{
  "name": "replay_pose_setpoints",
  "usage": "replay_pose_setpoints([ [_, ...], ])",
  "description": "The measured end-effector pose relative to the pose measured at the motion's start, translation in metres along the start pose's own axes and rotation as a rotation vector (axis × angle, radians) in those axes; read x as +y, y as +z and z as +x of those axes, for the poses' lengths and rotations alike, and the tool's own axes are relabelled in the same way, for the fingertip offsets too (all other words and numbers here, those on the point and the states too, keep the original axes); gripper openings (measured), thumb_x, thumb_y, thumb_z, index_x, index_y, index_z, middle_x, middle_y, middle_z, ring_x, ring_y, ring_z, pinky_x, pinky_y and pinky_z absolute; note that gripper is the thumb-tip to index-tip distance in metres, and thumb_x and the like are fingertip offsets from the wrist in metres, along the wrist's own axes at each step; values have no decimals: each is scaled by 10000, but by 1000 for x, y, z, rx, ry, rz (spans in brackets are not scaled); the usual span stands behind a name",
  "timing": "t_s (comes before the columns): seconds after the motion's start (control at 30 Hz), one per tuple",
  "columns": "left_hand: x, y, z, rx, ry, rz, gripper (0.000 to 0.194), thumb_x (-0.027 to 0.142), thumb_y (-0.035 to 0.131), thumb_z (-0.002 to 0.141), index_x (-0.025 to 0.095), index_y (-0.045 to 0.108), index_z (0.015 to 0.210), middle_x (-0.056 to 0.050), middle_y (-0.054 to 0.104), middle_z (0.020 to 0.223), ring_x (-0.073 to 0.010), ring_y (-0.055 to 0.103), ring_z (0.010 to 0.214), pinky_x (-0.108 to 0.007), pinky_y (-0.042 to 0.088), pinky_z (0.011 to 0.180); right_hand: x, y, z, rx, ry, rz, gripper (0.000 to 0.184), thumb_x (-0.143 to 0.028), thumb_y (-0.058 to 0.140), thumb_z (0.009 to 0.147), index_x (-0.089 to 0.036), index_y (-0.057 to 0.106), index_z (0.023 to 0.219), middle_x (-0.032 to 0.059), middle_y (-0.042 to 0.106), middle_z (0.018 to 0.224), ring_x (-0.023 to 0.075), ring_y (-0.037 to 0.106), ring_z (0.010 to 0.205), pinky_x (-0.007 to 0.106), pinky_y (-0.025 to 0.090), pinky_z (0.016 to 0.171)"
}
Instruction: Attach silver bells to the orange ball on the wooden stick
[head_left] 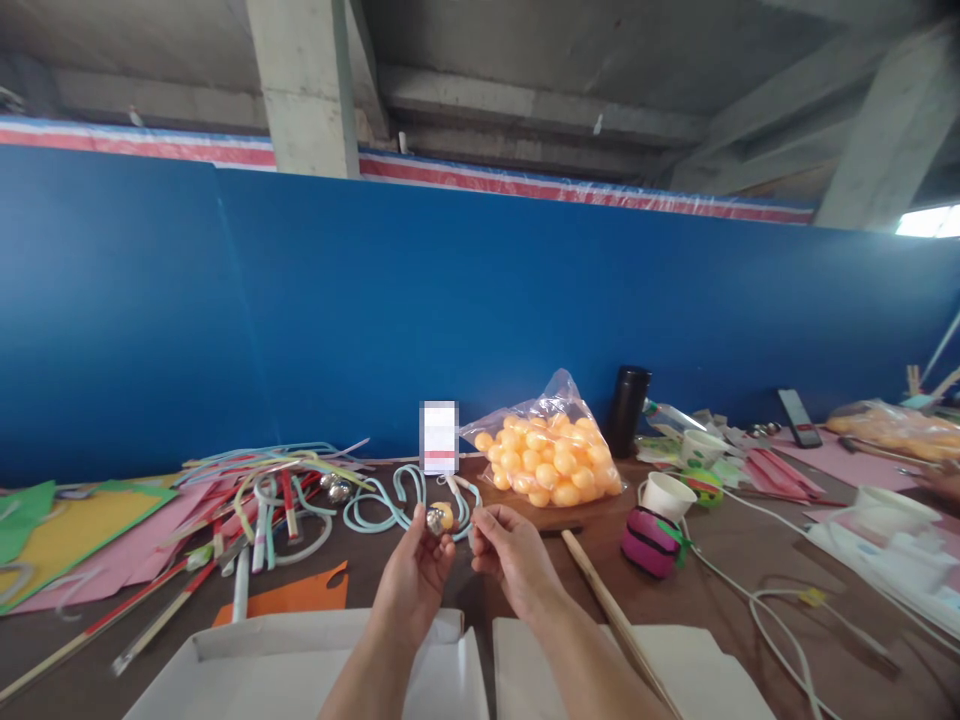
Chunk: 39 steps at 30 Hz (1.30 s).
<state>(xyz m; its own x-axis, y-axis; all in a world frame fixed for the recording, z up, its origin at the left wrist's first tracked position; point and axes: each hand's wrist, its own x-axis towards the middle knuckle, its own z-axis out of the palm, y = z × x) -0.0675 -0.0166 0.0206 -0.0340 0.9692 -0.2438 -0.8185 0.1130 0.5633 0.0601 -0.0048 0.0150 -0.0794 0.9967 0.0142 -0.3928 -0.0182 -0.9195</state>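
My left hand (pixel 415 568) is closed around a shiny silver ball (pixel 435 521), held up near the fingertips. A pale orange ball (pixel 446 514) shows right beside the silver one in the same hand. To its right, my right hand (pixel 514 555) is closed in a pinch, thumb against fingers. A light blue cord (pixel 463 500) curves down to these fingertips, and its end seems to be between them. The two hands are close together but apart. More light blue cord (pixel 373 515) lies in loops on the table behind my left hand.
Behind my hands stands a clear bag of orange balls (pixel 551 455), with a black bottle (pixel 627 412) beside it. Tangled cords and sticks (pixel 277 490) lie left. A white box lid (pixel 262 670), a wooden stick (pixel 611 610) and a magenta pouch (pixel 651 543) are nearer.
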Motion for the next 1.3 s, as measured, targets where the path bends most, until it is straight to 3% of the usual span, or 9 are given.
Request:
replay_pose_setpoints([
  [0.23, -1, -3, 3, 14, 8, -11, 175, 257, 599, 812, 87, 614, 851, -59, 655, 710, -70, 590, 526, -160, 537, 514, -3, 0, -2, -11, 170, 116, 310, -367, 798, 617, -117, 642, 713, -16, 585, 565, 48, 526, 497, 122, 496, 462],
  [0.53, -3, -1, 1, -44, -30, 7, 194, 269, 594, 815, 77, 621, 831, -62, 650, 677, -85, 603, 541, -171, 539, 522, -5, 5, -7, -106, 124, 103, 260, -304, 784, 647, -139, 645, 792, -14, 616, 623, 53, 522, 493, 136, 489, 422],
  [1.0, -9, -3, 1, -144, -16, 186, 283, 355, 639, 770, 75, 629, 817, -58, 630, 681, -110, 612, 589, -207, 540, 554, -4, 3, -5, -124, 90, 117, 237, -278, 766, 667, -133, 671, 828, 4, 628, 678, 21, 450, 430, 98, 250, 308],
  [1.3, -9, -4, 1, -161, 10, 228, 282, 365, 653, 757, 89, 635, 809, -57, 637, 699, -103, 616, 605, -190, 537, 550, -2, 1, -5, -101, 139, 145, 223, -262, 783, 640, -134, 662, 777, -6, 606, 652, 11, 391, 419, 105, 194, 325],
])
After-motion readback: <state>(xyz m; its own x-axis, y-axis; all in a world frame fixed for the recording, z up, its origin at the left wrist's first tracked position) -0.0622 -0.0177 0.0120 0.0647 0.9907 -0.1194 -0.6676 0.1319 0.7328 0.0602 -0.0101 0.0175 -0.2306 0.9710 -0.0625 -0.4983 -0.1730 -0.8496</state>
